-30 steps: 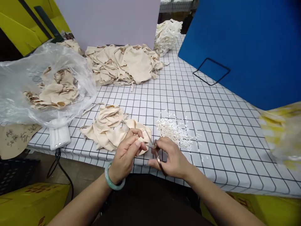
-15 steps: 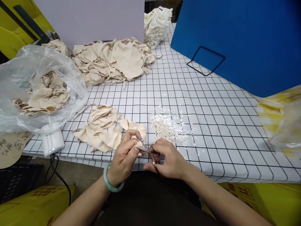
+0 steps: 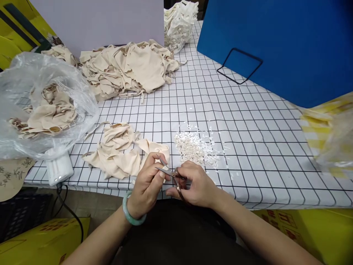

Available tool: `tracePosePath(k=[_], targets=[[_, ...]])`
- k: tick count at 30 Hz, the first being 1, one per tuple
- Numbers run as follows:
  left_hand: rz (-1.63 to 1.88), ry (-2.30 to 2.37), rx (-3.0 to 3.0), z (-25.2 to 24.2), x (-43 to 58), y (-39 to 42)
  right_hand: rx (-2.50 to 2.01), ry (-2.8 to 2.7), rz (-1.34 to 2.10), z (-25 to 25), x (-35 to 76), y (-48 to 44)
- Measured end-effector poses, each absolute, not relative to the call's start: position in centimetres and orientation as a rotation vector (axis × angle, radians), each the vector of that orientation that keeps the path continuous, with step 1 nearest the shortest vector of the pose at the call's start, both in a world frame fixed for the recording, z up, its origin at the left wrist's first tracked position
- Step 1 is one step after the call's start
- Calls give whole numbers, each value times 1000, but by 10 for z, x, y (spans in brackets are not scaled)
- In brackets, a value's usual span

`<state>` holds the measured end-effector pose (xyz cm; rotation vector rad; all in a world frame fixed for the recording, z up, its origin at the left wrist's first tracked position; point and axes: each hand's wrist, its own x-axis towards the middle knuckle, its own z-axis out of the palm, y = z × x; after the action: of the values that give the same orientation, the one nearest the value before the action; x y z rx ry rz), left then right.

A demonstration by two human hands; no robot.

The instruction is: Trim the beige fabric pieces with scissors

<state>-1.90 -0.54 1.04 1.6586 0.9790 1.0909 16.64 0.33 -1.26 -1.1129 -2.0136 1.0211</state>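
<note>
Near the table's front edge, my right hand (image 3: 194,183) is closed on the handles of a pair of scissors (image 3: 170,173), whose blades are apart and point left at my left fingertips. My left hand (image 3: 150,184), with a green bangle on its wrist, pinches a piece of beige fabric (image 3: 156,147), largely hidden by the fingers. Beside it on the left lie crumpled beige fabric pieces (image 3: 118,160). Just beyond my right hand is a scatter of small white and beige snippets (image 3: 194,147).
A bigger beige fabric heap (image 3: 127,70) lies farther back. At left are an open plastic bag (image 3: 85,95) holding fabric and a white power box (image 3: 59,169) with a cable. A blue board (image 3: 270,44) with a black wire frame (image 3: 233,79) stands back right, on the checked tablecloth (image 3: 264,147).
The view has shifted slightly, so the items on the table sit a little higher and farther left. Both hands keep nearly the same pose, with the scissors still held apart.
</note>
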Motion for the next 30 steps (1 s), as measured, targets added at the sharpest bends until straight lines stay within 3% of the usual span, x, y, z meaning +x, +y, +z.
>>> tracePosePath(k=[16, 22, 27, 30], targets=[[930, 881, 1700, 3, 10, 10, -1325, -1911, 933, -25, 199, -13], [852, 899, 1695, -3, 30, 19, -1656, -1600, 1178, -25, 221, -18], [536, 821, 2025, 19, 3, 7, -1781, -1524, 1122, -16, 240, -13], [542, 1081, 2231, 29, -37, 13, -1825, -1541, 978, -13, 243, -10]])
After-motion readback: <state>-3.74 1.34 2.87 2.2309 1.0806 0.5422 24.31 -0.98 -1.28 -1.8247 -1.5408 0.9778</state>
